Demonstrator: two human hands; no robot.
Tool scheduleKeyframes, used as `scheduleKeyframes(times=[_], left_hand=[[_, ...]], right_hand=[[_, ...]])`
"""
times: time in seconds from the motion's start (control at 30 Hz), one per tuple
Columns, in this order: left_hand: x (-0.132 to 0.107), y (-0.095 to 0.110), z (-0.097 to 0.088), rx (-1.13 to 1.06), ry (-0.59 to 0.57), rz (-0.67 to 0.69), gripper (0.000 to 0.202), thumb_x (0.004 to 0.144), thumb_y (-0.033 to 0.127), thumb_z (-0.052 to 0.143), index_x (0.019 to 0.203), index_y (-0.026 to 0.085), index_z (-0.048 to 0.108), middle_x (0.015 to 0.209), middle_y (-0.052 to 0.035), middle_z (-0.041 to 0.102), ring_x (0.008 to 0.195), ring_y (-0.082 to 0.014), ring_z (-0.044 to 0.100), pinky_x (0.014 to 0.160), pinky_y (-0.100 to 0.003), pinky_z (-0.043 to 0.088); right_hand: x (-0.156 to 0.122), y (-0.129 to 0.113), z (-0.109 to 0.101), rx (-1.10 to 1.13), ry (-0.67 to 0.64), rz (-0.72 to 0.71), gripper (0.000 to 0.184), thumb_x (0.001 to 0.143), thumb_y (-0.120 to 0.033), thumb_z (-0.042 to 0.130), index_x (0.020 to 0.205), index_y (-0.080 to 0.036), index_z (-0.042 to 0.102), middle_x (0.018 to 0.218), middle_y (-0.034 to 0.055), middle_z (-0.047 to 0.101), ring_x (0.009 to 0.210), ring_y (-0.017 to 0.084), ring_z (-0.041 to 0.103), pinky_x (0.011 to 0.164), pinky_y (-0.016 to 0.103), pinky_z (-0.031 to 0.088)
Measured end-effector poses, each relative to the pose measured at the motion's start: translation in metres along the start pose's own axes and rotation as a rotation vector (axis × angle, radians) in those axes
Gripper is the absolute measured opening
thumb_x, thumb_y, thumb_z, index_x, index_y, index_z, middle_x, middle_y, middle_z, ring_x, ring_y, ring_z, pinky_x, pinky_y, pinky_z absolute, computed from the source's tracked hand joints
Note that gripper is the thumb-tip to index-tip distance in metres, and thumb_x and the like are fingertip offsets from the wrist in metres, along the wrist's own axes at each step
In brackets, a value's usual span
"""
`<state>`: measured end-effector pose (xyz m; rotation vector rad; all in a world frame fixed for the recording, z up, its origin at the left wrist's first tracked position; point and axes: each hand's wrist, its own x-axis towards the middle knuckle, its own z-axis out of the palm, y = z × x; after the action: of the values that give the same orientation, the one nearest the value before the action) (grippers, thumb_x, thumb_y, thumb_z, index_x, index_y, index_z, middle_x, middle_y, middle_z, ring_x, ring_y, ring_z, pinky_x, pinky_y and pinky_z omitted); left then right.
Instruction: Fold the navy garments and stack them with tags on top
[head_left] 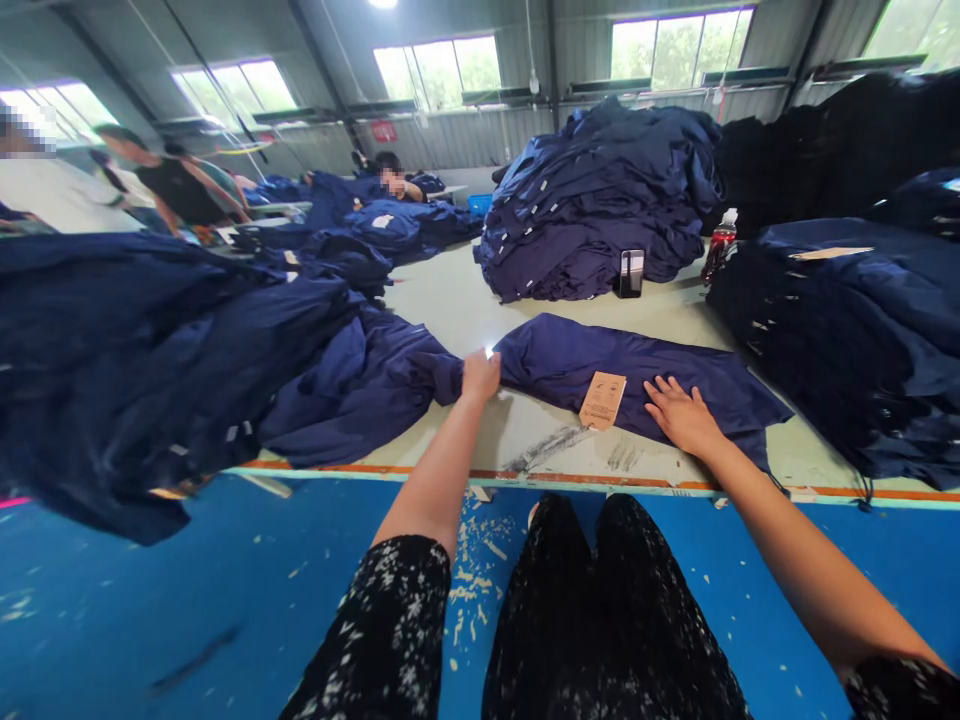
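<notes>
A folded navy garment (622, 345) lies flat on the table in front of me. My left hand (481, 376) is closed at its left end, gripping the cloth, with a small white label showing at the fingertips. Just left of that hand, bunched navy cloth (367, 385) from the neighbouring heap reaches up to it. My right hand (681, 412) rests palm down on the garment's right part, fingers spread and holding nothing. Between the hands, nearer the right one, a brown cardboard tag (602, 400) lies on the garment's front edge.
Navy garments are heaped at the left (135, 350), the back (600, 190) and the right (840, 340) of the pale table (435, 285). A phone (631, 274) leans on the back heap; a red-labelled bottle (721, 245) stands beside it. Other people work farther off.
</notes>
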<state>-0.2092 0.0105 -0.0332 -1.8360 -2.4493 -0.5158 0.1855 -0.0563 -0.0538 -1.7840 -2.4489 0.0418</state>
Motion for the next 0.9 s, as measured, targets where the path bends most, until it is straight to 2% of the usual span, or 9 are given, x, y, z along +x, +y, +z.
scheduleKeyframes(times=[0.1, 0.17, 0.27, 0.4, 0.5, 0.6, 0.73, 0.83, 0.9], left_hand=[[0.006, -0.027, -0.002, 0.014, -0.019, -0.077, 0.051, 0.101, 0.03, 0.027, 0.128, 0.01, 0.066, 0.132, -0.0239, 0.064, 0.133, -0.0344, 0.054, 0.11, -0.046, 0.043], [0.015, -0.031, -0.004, 0.017, -0.02, -0.141, 0.049, 0.099, 0.029, 0.031, 0.122, 0.006, 0.068, 0.122, -0.0275, 0.068, 0.126, -0.0375, 0.06, 0.105, -0.048, 0.046], [0.036, -0.019, -0.003, -0.007, -0.01, -0.166, 0.049, 0.099, 0.029, 0.032, 0.126, 0.005, 0.065, 0.123, -0.0276, 0.068, 0.121, -0.0367, 0.063, 0.101, -0.048, 0.049], [0.053, 0.011, 0.001, -0.065, -0.02, -0.053, 0.05, 0.101, 0.033, 0.033, 0.137, 0.009, 0.058, 0.138, -0.0194, 0.064, 0.129, -0.0264, 0.06, 0.104, -0.035, 0.047], [0.052, 0.021, 0.001, -0.065, -0.03, -0.032, 0.05, 0.101, 0.037, 0.033, 0.126, 0.008, 0.066, 0.129, -0.0213, 0.069, 0.123, -0.0302, 0.064, 0.099, -0.037, 0.05], [0.049, 0.012, -0.001, -0.034, 0.007, -0.058, 0.04, 0.094, 0.037, 0.048, 0.115, 0.013, 0.071, 0.12, -0.0173, 0.073, 0.115, -0.0314, 0.067, 0.094, -0.037, 0.052], [0.049, -0.014, -0.008, 0.019, -0.015, 0.004, 0.027, 0.088, 0.033, 0.054, 0.097, 0.017, 0.073, 0.101, -0.0123, 0.077, 0.106, -0.0311, 0.07, 0.088, -0.036, 0.054], [0.046, -0.025, -0.015, 0.061, -0.08, -0.006, 0.024, 0.083, 0.032, 0.059, 0.096, 0.016, 0.073, 0.099, -0.0132, 0.076, 0.104, -0.0337, 0.07, 0.087, -0.039, 0.055], [0.041, -0.024, -0.018, 0.078, -0.034, 0.025, 0.033, 0.082, 0.028, 0.059, 0.111, 0.014, 0.071, 0.112, -0.016, 0.074, 0.11, -0.0344, 0.068, 0.092, -0.041, 0.055]], right_hand=[[0.001, 0.005, 0.008, 0.023, 0.024, -0.018, 0.056, 0.106, -0.043, 0.028, 0.159, -0.028, 0.037, 0.166, 0.0098, 0.032, 0.155, 0.031, 0.025, 0.12, 0.064, 0.025], [0.001, 0.006, 0.011, 0.032, 0.038, -0.025, 0.056, 0.106, -0.044, 0.028, 0.159, -0.028, 0.038, 0.166, 0.0099, 0.033, 0.154, 0.031, 0.026, 0.12, 0.065, 0.025], [0.001, 0.006, 0.012, 0.035, 0.057, -0.035, 0.055, 0.106, -0.044, 0.029, 0.158, -0.028, 0.039, 0.165, 0.0103, 0.034, 0.154, 0.031, 0.027, 0.12, 0.064, 0.024], [-0.003, 0.003, 0.005, 0.042, 0.058, -0.047, 0.054, 0.107, -0.042, 0.031, 0.158, -0.026, 0.04, 0.165, 0.0115, 0.035, 0.154, 0.031, 0.028, 0.121, 0.063, 0.024], [-0.006, 0.001, -0.005, 0.033, 0.036, -0.057, 0.054, 0.107, -0.04, 0.032, 0.158, -0.023, 0.04, 0.165, 0.0123, 0.034, 0.154, 0.029, 0.028, 0.122, 0.061, 0.023], [-0.009, -0.003, -0.012, 0.012, 0.012, -0.011, 0.054, 0.107, -0.042, 0.034, 0.158, -0.024, 0.04, 0.167, 0.0115, 0.029, 0.155, 0.031, 0.025, 0.121, 0.062, 0.023], [-0.017, -0.008, -0.017, 0.029, -0.027, 0.195, 0.061, 0.104, -0.052, 0.037, 0.16, -0.027, 0.035, 0.169, 0.0123, 0.022, 0.153, 0.042, 0.024, 0.112, 0.069, 0.036], [-0.022, 0.002, -0.023, 0.077, 0.024, 0.154, 0.062, 0.106, -0.052, 0.032, 0.161, -0.023, 0.034, 0.164, 0.0146, 0.036, 0.147, 0.036, 0.04, 0.112, 0.054, 0.044], [-0.022, 0.018, -0.03, 0.07, 0.133, 0.166, 0.059, 0.108, -0.045, 0.027, 0.159, -0.019, 0.039, 0.157, 0.0156, 0.047, 0.143, 0.029, 0.047, 0.113, 0.045, 0.044]])
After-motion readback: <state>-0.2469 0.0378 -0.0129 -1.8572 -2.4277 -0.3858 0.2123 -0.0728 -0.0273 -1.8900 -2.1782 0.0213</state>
